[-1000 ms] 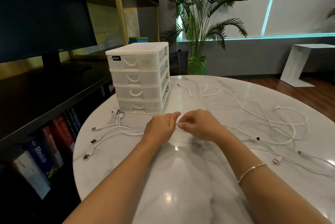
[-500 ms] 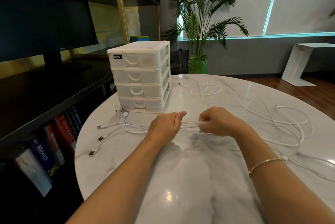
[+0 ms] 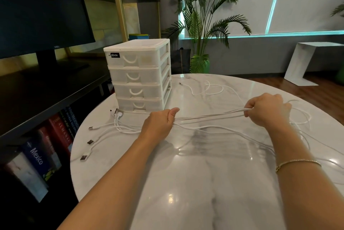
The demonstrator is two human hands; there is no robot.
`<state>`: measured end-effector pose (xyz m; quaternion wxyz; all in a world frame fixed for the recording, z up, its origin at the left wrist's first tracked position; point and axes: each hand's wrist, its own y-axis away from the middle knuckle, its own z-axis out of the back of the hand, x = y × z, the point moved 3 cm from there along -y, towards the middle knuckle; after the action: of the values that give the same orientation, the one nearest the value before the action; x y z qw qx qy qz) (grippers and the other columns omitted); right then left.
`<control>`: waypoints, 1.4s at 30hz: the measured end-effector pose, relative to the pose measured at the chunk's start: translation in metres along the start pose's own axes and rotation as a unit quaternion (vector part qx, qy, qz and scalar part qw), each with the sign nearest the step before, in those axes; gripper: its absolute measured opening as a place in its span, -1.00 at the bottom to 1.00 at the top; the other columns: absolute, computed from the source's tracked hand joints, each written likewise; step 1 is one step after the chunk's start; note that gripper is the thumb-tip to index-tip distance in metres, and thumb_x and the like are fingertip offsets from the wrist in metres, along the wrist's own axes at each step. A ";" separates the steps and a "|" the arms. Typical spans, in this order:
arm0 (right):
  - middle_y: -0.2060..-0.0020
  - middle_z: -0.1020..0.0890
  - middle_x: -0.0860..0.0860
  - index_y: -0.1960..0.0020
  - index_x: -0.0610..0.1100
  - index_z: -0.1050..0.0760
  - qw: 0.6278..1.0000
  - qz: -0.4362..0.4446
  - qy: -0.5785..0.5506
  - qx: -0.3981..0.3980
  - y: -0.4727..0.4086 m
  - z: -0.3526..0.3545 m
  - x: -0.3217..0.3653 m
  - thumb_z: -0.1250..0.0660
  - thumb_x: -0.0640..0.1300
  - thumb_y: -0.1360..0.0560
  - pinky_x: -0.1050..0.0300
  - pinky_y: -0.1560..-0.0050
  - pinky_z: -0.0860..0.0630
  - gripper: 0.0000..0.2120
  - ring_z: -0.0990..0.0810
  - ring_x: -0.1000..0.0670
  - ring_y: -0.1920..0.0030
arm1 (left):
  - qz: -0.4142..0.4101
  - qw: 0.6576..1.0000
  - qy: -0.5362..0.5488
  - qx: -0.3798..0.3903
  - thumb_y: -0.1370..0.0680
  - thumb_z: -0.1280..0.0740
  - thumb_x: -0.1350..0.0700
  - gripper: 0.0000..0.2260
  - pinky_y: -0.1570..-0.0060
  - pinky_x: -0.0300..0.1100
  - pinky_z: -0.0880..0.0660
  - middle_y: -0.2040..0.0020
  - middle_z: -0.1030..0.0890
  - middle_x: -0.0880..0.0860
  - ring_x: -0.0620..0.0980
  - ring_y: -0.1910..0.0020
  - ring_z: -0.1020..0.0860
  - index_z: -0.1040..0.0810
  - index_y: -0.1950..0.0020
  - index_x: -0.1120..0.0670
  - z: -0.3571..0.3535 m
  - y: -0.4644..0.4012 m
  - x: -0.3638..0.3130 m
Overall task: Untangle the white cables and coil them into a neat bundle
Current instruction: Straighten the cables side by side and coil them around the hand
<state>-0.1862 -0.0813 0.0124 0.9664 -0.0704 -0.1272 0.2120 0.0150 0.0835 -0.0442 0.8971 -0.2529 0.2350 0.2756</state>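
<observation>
Indoors, glossy marble table (image 3: 195, 192), palm (image 3: 202, 15).

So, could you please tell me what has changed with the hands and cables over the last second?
The right hand slid rightward along the white cables, away from the left hand, drawing the strands out straight between them. Both hands kept their grip. The left hand, drawer unit and USB plugs stayed put.

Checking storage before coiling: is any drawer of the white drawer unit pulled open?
No. All four drawers of the white drawer unit sit flush with its frame, their curved handles lined up one above another.
</observation>
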 end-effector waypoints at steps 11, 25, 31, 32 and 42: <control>0.15 -0.59 0.03 0.32 0.08 -0.57 0.986 0.063 -0.016 0.156 -0.006 -0.030 -0.001 -0.26 -0.18 -0.50 -0.31 -0.37 -0.20 -0.72 -0.49 -0.09 -0.08 | 0.008 1.000 -0.011 -0.024 -0.64 -0.01 -0.11 -0.55 0.25 -0.14 -0.27 0.43 -0.40 -0.02 0.04 0.31 -0.39 -0.27 0.42 0.02 0.005 0.002 0.011; 0.21 -0.63 -0.12 0.28 -0.20 -0.54 0.900 0.080 -0.380 0.196 0.004 -0.015 -0.002 -0.42 -0.31 -0.40 0.10 -0.03 -0.39 -0.90 -0.53 -0.03 0.14 | 0.013 0.999 -0.005 -0.041 -0.64 -0.02 -0.10 -0.55 0.27 -0.14 -0.22 0.44 -0.37 -0.02 0.04 0.32 -0.37 -0.26 0.42 0.05 0.005 0.002 0.012; -0.01 -0.60 -0.10 0.12 -0.08 -0.51 0.965 0.086 -0.233 0.086 -0.005 -0.012 -0.007 -0.42 -0.30 -0.41 0.09 0.03 -0.46 -0.84 -0.50 -0.04 0.03 | 0.008 0.999 -0.013 -0.043 -0.64 -0.03 -0.10 -0.55 0.26 -0.15 -0.24 0.44 -0.37 -0.04 0.03 0.31 -0.37 -0.25 0.42 0.02 0.004 0.001 0.009; -0.13 -0.55 -0.07 0.00 -0.02 -0.50 0.971 0.101 -0.202 0.079 -0.004 -0.012 -0.003 -0.44 -0.25 -0.40 -0.02 -0.17 -0.42 -0.75 -0.47 -0.05 -0.08 | 0.010 0.999 -0.011 -0.044 -0.64 -0.03 -0.10 -0.55 0.26 -0.15 -0.24 0.44 -0.37 -0.04 0.04 0.31 -0.37 -0.26 0.42 0.02 0.004 0.001 0.010; -0.22 -0.57 0.03 -0.35 -0.01 -0.39 0.935 0.310 -0.098 0.140 0.048 -0.048 0.108 -0.36 0.19 -0.43 -0.17 -0.48 0.08 -0.44 -0.45 0.01 -0.29 | -0.010 0.999 -0.018 -0.035 -0.63 -0.05 -0.10 -0.57 0.18 -0.13 -0.36 0.27 -0.50 0.02 0.05 0.21 -0.46 -0.60 0.06 0.13 -0.002 0.000 0.006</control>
<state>-0.0970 0.0036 -0.0198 0.8357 0.0506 -0.1621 0.5222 0.0190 0.0844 -0.0490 0.8943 -0.2817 0.2069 0.2795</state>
